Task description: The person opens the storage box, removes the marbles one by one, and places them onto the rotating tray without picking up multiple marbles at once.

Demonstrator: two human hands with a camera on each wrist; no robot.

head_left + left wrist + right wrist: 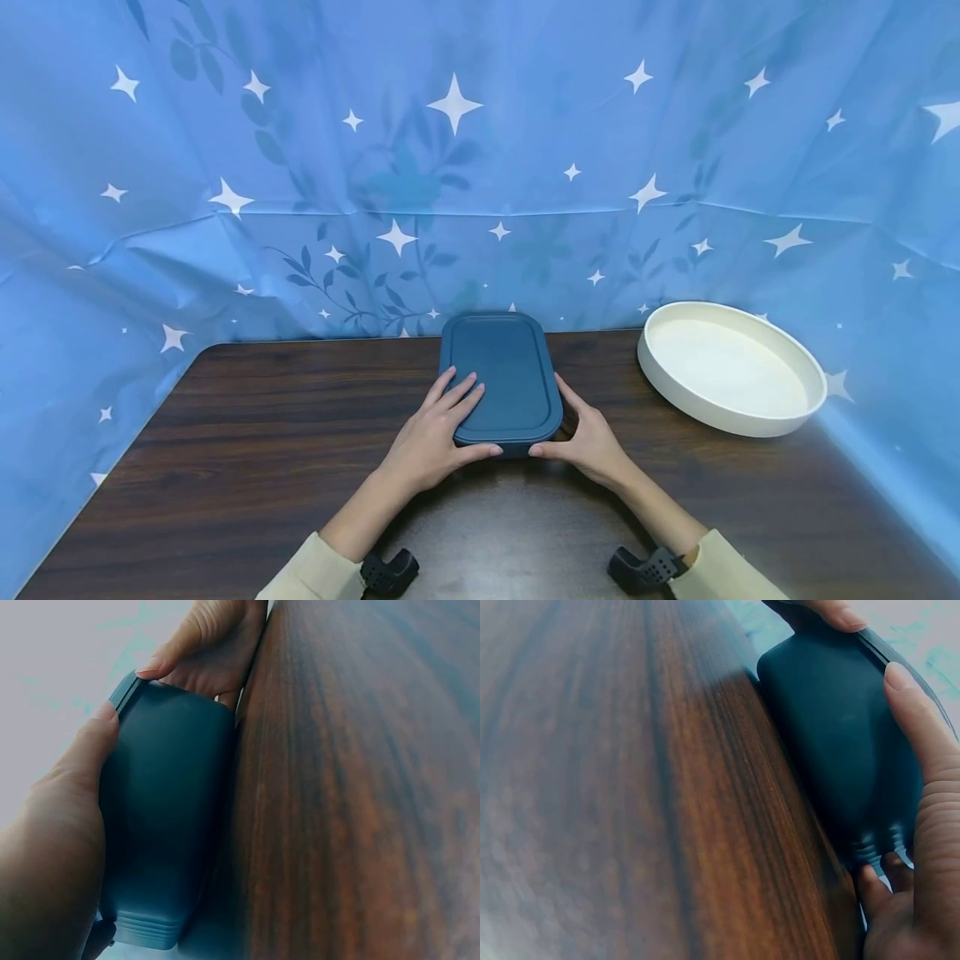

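A dark blue rectangular lidded container [504, 375] sits on the table, one short end facing me. Spread across the left part of its lid are the fingers of my left hand [426, 442], with the thumb at the near rim. My right hand [592, 437] grips the near right corner, its thumb on the near rim and fingers along the right side. In the right wrist view, fingertips [874, 889] curl at the container's ribbed side. Both thumbs meet the lid's edge in the left wrist view, above the smooth end wall [169, 787]. The container's contents are hidden.
A round cream tray [731, 417] with a raised rim stands at the right rear of the dark wooden table [225, 450]. Behind the table hangs a blue curtain [480, 167] with white stars. Black bands [390, 573] circle both wrists.
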